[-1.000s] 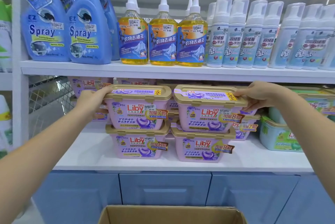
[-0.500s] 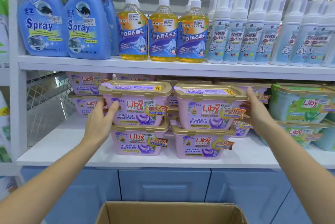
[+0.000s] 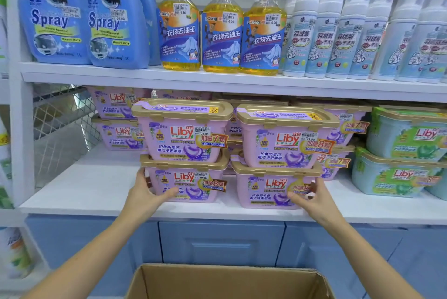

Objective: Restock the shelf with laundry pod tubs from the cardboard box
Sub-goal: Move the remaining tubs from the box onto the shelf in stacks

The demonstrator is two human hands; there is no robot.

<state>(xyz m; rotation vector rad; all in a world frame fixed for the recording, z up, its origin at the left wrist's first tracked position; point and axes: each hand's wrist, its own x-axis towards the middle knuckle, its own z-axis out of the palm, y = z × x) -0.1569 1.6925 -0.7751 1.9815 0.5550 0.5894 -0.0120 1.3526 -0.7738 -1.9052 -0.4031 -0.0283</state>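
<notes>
Two stacks of pink Liby laundry pod tubs with gold lids stand at the front of the white lower shelf (image 3: pixel 92 192). My left hand (image 3: pixel 145 195) holds the left end of the bottom left tub (image 3: pixel 191 183), thumb across its front. My right hand (image 3: pixel 312 198) holds the right front corner of the bottom right tub (image 3: pixel 268 189). On them sit the top left tub (image 3: pixel 183 129) and the top right tub (image 3: pixel 285 136). The open cardboard box (image 3: pixel 227 281) is below, at the bottom edge; its inside is hidden.
More pink tubs (image 3: pixel 116 117) are stacked behind, and green Liby tubs (image 3: pixel 406 153) stand to the right. The upper shelf holds blue spray bottles (image 3: pixel 55 22), yellow bottles (image 3: pixel 222 27) and white foam bottles (image 3: pixel 338 32). Blue cabinet doors (image 3: pixel 220 243) lie under the shelf.
Both hands dropped from the top tubs to the bottom tubs of the two stacks. The camera moved closer to the shelf.
</notes>
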